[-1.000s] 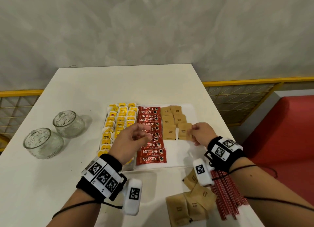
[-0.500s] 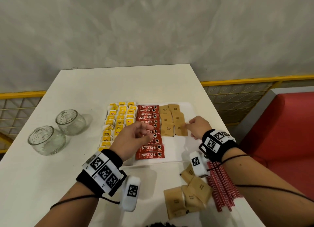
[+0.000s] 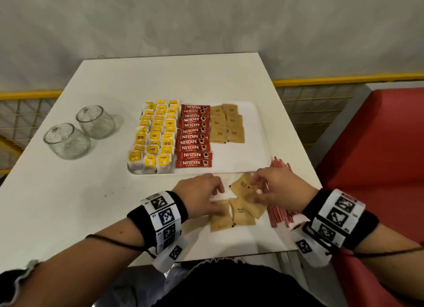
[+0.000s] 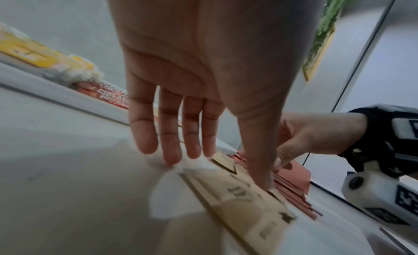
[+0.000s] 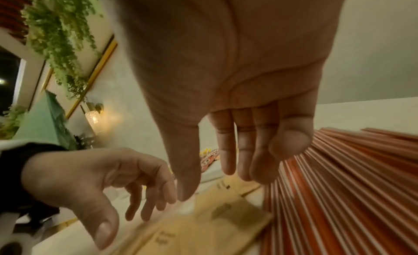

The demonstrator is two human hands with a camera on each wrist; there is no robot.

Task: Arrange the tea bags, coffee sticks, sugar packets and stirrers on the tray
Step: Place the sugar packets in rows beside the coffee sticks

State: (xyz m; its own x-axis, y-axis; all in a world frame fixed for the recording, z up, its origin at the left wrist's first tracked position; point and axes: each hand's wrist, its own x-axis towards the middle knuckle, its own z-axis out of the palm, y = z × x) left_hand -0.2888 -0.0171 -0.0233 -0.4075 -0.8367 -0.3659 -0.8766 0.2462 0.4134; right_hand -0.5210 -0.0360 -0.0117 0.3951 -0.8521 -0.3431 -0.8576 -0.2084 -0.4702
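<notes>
Two hands worked the loose sugar packets (image 3: 238, 205) lying on the table (image 3: 68, 203) just off the near edge of the tray (image 3: 257, 132). I judged the step in hand to be the fetching of more sugar for the unfinished brown block. My left hand (image 3: 202, 194) lay over the packet nearest it, fingers nearly straight and spread in the left wrist view, thumb tip pressing down on brown paper; I saw no pinch. My right hand (image 3: 277, 189) hovered over the packets farther toward the stirrers (image 3: 278, 192), fingers loosely extended; whether any fingertip touched paper I could not tell, and it gripped nothing that I could see.

On the tray, I noted tea bags (image 3: 156, 137) filling the side farthest from the stirrers, coffee sticks (image 3: 195, 137) in one column beside them, and six placed sugar packets (image 3: 227, 126) beyond those, with bare tray between them and the near edge. The stirrers lay off the tray, fanned by its near corner, apparently untouched.

The next move, in my judgement, called for lifting one thin flat packet by an edge without dragging its overlapping neighbours.

Legible writing: "NESCAFE CLASSIC" on the sticks. The yellow tags carried a red mark too small to read; the print on the sugar packets was blurred.
</notes>
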